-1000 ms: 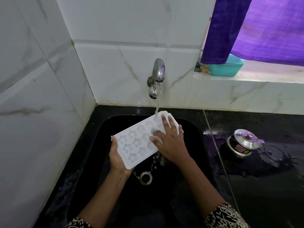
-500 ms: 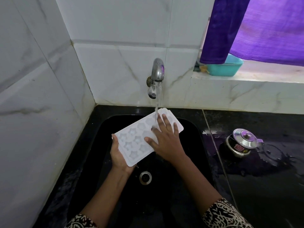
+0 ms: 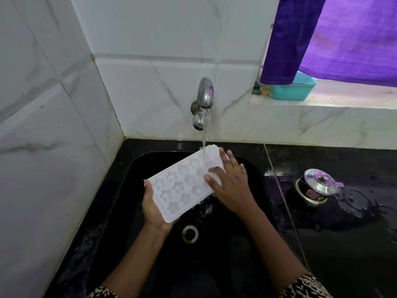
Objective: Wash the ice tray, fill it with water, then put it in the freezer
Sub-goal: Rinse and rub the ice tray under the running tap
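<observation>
A white ice tray (image 3: 182, 183) with star and round moulds is held tilted over the black sink (image 3: 133, 190), its far end under the running steel tap (image 3: 204, 97). Water falls from the tap onto the tray's far end. My left hand (image 3: 152, 209) grips the tray's near end from below. My right hand (image 3: 232, 186) lies flat on the tray's right part, fingers spread across the moulds beside the stream.
The sink drain (image 3: 190, 234) sits below the tray. On the wet black counter at the right stands a small steel pot with a lid (image 3: 315, 188). A teal tub (image 3: 290, 88) rests on the window ledge under a purple curtain (image 3: 335, 39). Marble tiles close off the left.
My right hand has slid along the tray toward its far right part, and the tray has risen slightly and shifted under the stream. My left hand keeps its grip.
</observation>
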The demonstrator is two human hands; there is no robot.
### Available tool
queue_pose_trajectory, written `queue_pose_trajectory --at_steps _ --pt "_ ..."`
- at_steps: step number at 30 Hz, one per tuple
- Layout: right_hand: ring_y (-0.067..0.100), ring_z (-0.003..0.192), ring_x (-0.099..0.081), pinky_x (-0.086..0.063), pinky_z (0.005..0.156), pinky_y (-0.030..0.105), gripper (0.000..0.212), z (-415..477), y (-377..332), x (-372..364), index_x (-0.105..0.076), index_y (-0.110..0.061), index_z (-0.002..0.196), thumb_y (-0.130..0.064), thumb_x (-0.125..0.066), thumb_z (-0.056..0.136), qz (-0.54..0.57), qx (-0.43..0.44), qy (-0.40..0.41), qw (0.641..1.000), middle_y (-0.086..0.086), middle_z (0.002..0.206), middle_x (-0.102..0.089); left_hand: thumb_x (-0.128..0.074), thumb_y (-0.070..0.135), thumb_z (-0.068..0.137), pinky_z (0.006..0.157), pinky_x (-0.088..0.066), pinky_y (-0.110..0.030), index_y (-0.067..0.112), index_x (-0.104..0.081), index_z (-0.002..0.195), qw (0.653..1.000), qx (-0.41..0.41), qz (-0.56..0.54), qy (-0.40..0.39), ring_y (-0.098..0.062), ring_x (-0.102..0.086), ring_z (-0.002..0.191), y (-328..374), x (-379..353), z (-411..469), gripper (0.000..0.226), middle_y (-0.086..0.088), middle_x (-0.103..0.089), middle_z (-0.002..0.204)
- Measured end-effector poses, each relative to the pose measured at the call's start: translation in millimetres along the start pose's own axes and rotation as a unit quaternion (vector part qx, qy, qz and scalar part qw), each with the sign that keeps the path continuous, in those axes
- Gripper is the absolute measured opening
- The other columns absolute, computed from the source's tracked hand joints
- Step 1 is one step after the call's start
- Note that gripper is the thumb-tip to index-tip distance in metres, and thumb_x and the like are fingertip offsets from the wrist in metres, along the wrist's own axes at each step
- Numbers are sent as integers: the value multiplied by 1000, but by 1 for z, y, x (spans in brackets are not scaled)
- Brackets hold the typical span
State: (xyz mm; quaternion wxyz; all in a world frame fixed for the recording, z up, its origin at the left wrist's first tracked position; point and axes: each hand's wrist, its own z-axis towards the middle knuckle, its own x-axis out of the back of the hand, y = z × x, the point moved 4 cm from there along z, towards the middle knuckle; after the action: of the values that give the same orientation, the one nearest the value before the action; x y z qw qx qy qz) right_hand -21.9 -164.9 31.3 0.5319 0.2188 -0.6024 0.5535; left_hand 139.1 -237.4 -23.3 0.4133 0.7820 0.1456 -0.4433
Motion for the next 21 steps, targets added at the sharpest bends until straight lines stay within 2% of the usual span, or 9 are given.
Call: queue_pose_trajectory --at_steps 2,5,9,12,14,17,21 --pt "1 139 16 0 114 44 72 -3 8 6 -58 -28 121 -71 -15 81 10 -23 34 999 -6 159 0 -25 68 92 84 -55 -47 13 -45 140 1000 -13 8 12 -37 -57 119 0 0 1 76 -16 -56 135" --pt "6 140 14 -6 113 48 65 -8 10 5 -55 -27 124 -65 -23 82 -1 -14 44 999 -3 159 2 -26 68 92 87 -54 -48 13 -46 140 1000 -20 5 20 -37 -56 121 2 -5 2 75 -16 -56 136" --pt "8 140 20 -1 114 51 66 -10 1 -8 -57 -28 119 -65 -20 79 -27 28 -16 999 -9 155 12 -27 68 91 88 -54 -48 12 -47 138 1000 -22 1 18 -37 -57 120 5 -8 4 76 -18 -57 134" --pt "12 144 16 1 114 52 68 -3 -4 -12 -60 -29 109 -68 -15 78 -50 8 -21 999 -5 159 7 -26 68 91 91 -53 -49 11 -47 138 1000 -23 6 14 -38 -56 120 5 -9 3 77 -18 -56 134" --pt "12 143 18 1 113 52 68 -1 -11 -17 -59 -29 111 -69 -14 78 -63 20 -28 997 -5 159 8 -26 69 91 90 -53 -49 11 -48 137 1000 -22 0 17 -38 -57 119 7 -7 2 77 -18 -57 133" --pt "10 141 23 2 115 53 71 0 -13 -22 -55 -32 119 -71 -12 79 -87 58 -71 992 -10 153 19 -27 70 90 95 -49 -52 12 -47 139 999 -28 2 21 -39 -55 122 13 0 3 78 -19 -55 136" --pt "14 144 15 3 113 53 66 5 -13 -15 -63 -27 98 -68 -14 83 -67 36 -14 997 -2 159 4 -28 69 90 95 -49 -51 12 -45 140 999 -29 0 23 -39 -53 123 10 1 2 78 -19 -54 137"
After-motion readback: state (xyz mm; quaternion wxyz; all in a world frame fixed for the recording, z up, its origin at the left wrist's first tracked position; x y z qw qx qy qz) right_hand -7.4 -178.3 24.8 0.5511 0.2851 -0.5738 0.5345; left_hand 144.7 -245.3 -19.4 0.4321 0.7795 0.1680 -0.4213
